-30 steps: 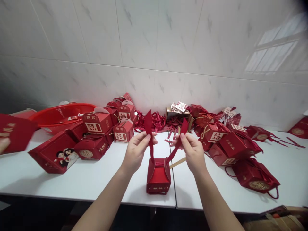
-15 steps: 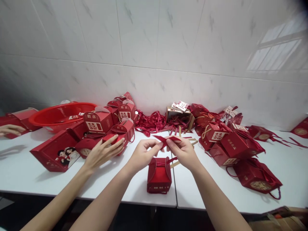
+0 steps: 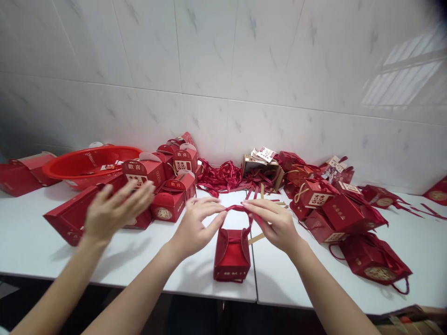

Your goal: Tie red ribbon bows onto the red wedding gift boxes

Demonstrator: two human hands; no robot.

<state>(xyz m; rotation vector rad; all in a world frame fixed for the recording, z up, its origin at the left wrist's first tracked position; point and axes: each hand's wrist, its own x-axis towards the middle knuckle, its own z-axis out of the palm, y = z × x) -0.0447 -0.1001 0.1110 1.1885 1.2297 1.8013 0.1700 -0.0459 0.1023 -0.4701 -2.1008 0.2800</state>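
A small red gift box [image 3: 232,260] stands upright near the table's front edge, its curved flaps folded in at the top. Above it, a dark red ribbon [image 3: 236,208] runs between my two hands, with its ends hanging toward the box. My left hand [image 3: 199,225] pinches the ribbon's left side between thumb and fingers. On the other side, my right hand [image 3: 274,223] pinches it too, fingertips bent over the ribbon. Part of the ribbon is hidden behind my fingers.
A co-worker's hand [image 3: 111,209], blurred, is at my left over red boxes. A red plastic basin [image 3: 52,170] stands behind. Tangled ribbons [image 3: 221,177] and a cardboard box with cards [image 3: 280,176] lie by the wall. Finished-looking red boxes [image 3: 377,258] are piled at the right.
The ribbon between my hands has been drawn out into an arch above the box, and my hands have spread apart. The co-worker's hand has lifted off the boxes and moved left.
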